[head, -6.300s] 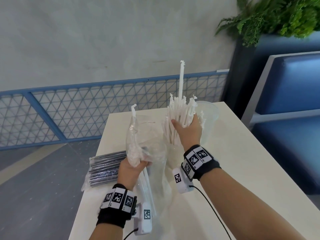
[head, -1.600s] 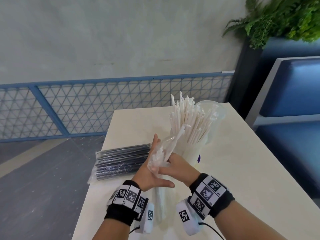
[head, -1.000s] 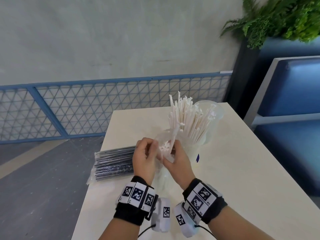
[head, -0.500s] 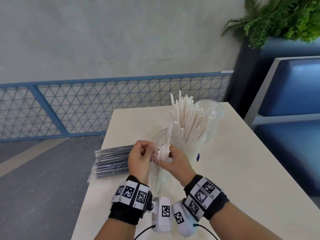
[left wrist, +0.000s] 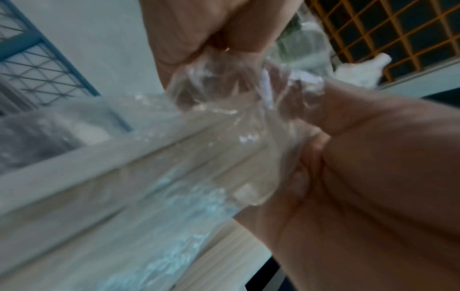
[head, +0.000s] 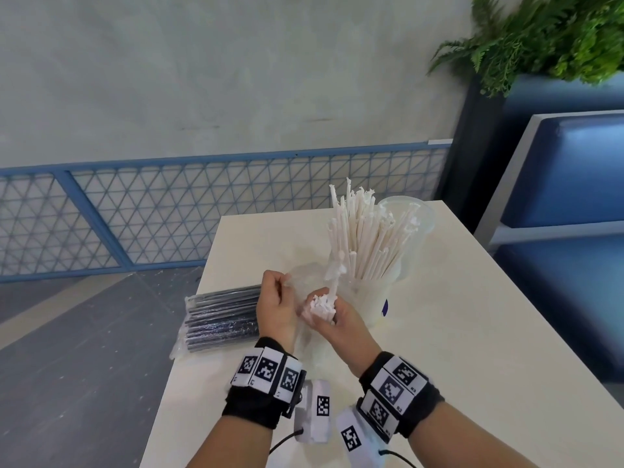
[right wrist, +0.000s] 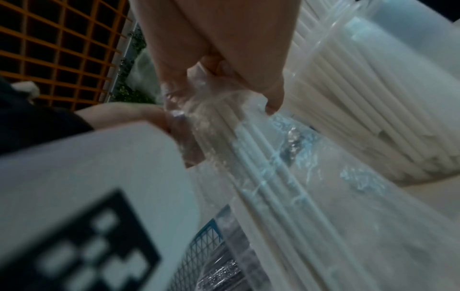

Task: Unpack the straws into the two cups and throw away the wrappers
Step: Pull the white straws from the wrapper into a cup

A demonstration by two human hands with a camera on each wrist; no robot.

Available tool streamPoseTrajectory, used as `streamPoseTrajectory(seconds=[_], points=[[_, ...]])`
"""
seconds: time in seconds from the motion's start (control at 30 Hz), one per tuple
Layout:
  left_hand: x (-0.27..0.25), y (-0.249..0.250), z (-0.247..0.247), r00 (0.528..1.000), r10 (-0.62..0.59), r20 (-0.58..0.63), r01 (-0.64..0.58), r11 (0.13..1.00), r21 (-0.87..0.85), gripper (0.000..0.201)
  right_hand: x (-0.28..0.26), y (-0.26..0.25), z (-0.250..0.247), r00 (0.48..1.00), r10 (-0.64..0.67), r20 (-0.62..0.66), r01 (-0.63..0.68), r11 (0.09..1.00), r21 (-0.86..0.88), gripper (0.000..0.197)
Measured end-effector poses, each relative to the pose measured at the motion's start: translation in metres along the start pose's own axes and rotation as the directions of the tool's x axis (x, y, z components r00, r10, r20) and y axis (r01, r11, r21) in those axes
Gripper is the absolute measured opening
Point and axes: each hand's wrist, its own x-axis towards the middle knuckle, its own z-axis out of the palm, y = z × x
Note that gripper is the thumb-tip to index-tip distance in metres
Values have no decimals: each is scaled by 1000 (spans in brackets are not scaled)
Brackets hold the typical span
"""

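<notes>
A clear cup (head: 371, 298) near the table's middle is packed with white straws (head: 366, 238). A second clear cup (head: 418, 217) stands just behind it, with no straws that I can make out. In front of the cups my left hand (head: 275, 304) pinches the open edge of a clear plastic wrapper (head: 304, 282). My right hand (head: 332, 320) grips a small bunch of white straws (head: 322, 304) whose tops stick out of that wrapper. The wrapper (left wrist: 199, 137) hangs down between my hands with the straws (right wrist: 261, 157) inside. A sealed pack of dark straws (head: 223, 319) lies at the table's left edge.
The cream table (head: 472, 332) ends close to my left, with grey floor below. A blue mesh railing (head: 169, 214) runs behind it. A blue bench (head: 567, 204) and a green plant (head: 547, 35) stand at the right.
Since 6.3 s ago my right hand has left the straws in the cup. Both hands have met at the wrapper, and the remaining straws' tops now stand free of its mouth.
</notes>
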Motion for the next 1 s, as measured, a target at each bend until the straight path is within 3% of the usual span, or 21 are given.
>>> streamPoseTrajectory(seconds=[0.1,0.2,0.3,0.4,0.5,0.57,0.67,0.73,0.8,0.83,0.87,0.9,0.93,1.0], points=[[10,-13,-10,987,-136,-80,136,991,-1,28,-4,0,-3,1000,-17,21,18,999,-40,13],[6,-13,-17,984,-150,96,159,983,-97,19,-4,1,-2,998,-60,-7,60,995,-78,10],[-5,-13,-19,965,-76,249,91,995,-50,20,4,-1,-1,992,-56,-111,52,998,-40,8],[-7,-22,-20,979,-70,194,45,990,131,21,12,-9,-5,983,-104,-154,91,992,-88,5],[-6,-27,-21,985,-72,158,26,960,278,31,17,-21,-8,969,-194,-154,171,973,-154,22],[-6,-36,-19,981,-105,165,54,957,285,30,19,-28,-10,951,-243,-190,211,962,-176,28],[-12,-39,-18,965,-108,239,75,987,145,27,21,-32,-15,928,-286,-239,246,951,-185,32],[-16,-34,-21,896,-135,424,153,988,-9,6,21,-32,-18,920,-302,-251,259,947,-192,32],[-19,-32,-21,767,-161,621,230,973,-31,57,22,-34,-19,924,-289,-252,252,953,-169,32],[-20,-33,-20,699,-196,688,228,973,47,71,22,-36,-18,928,-273,-253,245,960,-137,31],[-22,-34,-17,662,-215,718,178,976,127,74,22,-38,-16,932,-258,-253,242,966,-94,29],[-26,-34,-14,659,-220,719,113,974,194,68,22,-40,-15,934,-248,-258,244,969,-49,27],[-28,-34,-12,699,-219,680,72,969,238,58,22,-43,-14,934,-241,-263,248,969,-8,23],[-30,-32,-9,774,-178,608,97,982,164,39,21,-45,-15,951,-208,-230,224,973,48,16]])
